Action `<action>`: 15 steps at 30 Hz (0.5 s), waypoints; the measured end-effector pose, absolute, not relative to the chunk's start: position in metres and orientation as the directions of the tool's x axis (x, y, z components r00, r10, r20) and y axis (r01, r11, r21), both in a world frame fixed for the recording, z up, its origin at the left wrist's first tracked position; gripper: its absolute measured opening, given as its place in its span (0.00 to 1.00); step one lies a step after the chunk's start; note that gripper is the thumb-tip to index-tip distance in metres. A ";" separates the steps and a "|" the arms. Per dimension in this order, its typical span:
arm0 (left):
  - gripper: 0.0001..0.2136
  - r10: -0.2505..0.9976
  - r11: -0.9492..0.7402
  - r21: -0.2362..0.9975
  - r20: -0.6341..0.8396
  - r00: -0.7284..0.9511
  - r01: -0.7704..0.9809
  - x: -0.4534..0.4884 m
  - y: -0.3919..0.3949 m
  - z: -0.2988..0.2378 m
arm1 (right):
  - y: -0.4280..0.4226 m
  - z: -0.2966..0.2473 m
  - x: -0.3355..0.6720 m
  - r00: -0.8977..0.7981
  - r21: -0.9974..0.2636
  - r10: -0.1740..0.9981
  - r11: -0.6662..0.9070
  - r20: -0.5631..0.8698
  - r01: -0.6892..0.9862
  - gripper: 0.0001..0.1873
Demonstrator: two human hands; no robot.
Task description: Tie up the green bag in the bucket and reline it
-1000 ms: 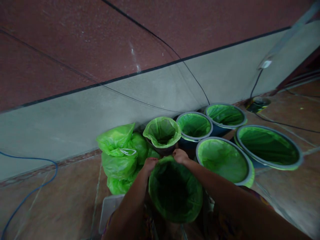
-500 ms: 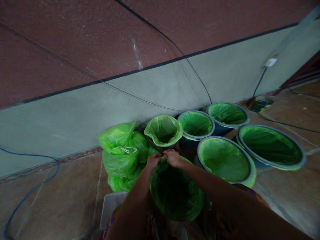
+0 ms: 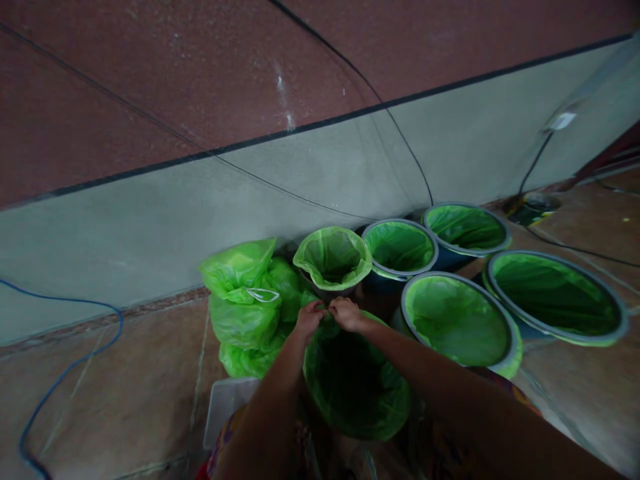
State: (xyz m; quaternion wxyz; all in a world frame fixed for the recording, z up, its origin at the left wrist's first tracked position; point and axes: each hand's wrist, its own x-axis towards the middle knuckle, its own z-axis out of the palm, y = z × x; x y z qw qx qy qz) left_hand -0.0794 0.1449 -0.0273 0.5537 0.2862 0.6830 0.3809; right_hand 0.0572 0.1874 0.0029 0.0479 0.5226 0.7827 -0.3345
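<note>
While green plastic bags (image 3: 243, 300) sit heaped on the floor tiles (image 3: 145, 373) at left, the left hand (image 3: 311, 317) and the right hand (image 3: 346, 314), side by side with fingers bent tight, pinch the far edge of the nearest green bin liner (image 3: 360, 408), left of four grey-rimmed, lined bins (image 3: 623, 319).

The left hand (image 3: 310, 316) and the right hand (image 3: 347, 315) are close together, with their bent fingers (image 3: 337, 306) almost meeting; whether the fingertips touch, it is too small to tell. The right hand shows its back upward. Behind the fingers, the left forearm (image 3: 279, 383) and the right forearm (image 3: 415, 357) stand apart, the right one more slanted sideways.
</note>
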 end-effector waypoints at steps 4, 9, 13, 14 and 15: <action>0.20 0.798 0.571 0.820 -0.566 -0.207 -0.044 -0.078 0.143 -0.025 | 0.190 0.001 0.058 -0.404 -0.448 0.804 0.195 -0.437 0.873 0.17; 0.19 0.759 0.626 0.779 -0.622 -0.193 -0.048 -0.084 0.137 -0.019 | 0.193 -0.003 0.065 -0.336 -0.407 0.815 0.137 -0.472 0.903 0.15; 0.20 0.722 0.669 0.742 -0.663 -0.198 -0.043 -0.092 0.131 -0.017 | 0.195 -0.004 0.072 -0.306 -0.387 0.813 0.109 -0.495 0.916 0.17; 0.20 0.713 0.679 0.733 -0.671 -0.200 -0.039 -0.095 0.130 -0.017 | 0.196 -0.003 0.074 -0.306 -0.385 0.810 0.109 -0.500 0.916 0.17; 0.20 0.705 0.688 0.725 -0.679 -0.204 -0.034 -0.098 0.128 -0.018 | 0.197 -0.002 0.076 -0.310 -0.385 0.806 0.111 -0.504 0.916 0.17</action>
